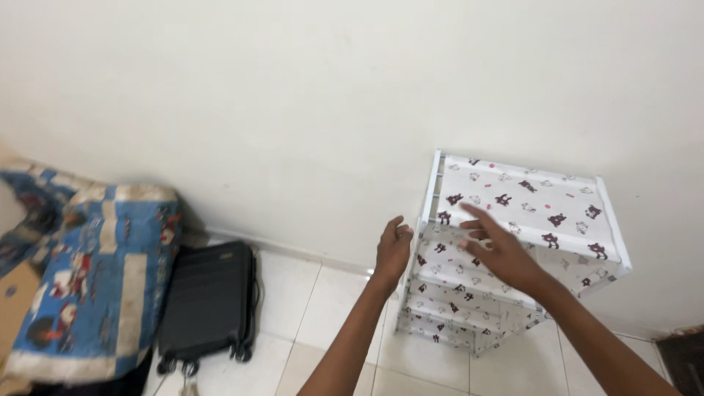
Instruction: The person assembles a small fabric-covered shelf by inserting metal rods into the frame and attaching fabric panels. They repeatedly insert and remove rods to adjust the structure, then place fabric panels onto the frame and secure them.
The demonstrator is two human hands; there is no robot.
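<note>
A white-framed rack [513,249] with shelves of patterned white fabric is seen standing upright on the tiled floor [323,308], backed against the wall [308,95], its long shelves running along that wall. The left hand [393,248] is held loosely open just beside the rack's left post, while the right hand [499,249] is spread, grasping nothing, over the front edge of the shelves. A black suitcase [209,301] is leaned against the wall well apart to the left, beside a blue patterned bundle [95,271].

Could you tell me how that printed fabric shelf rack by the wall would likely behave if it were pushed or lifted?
The shelf rack probably lifts easily: thin white tubes and cloth tiers suggest little weight. It already looks skewed, so a push may rack or tip it. The fabric tiers would likely sag under the right hand.
</note>
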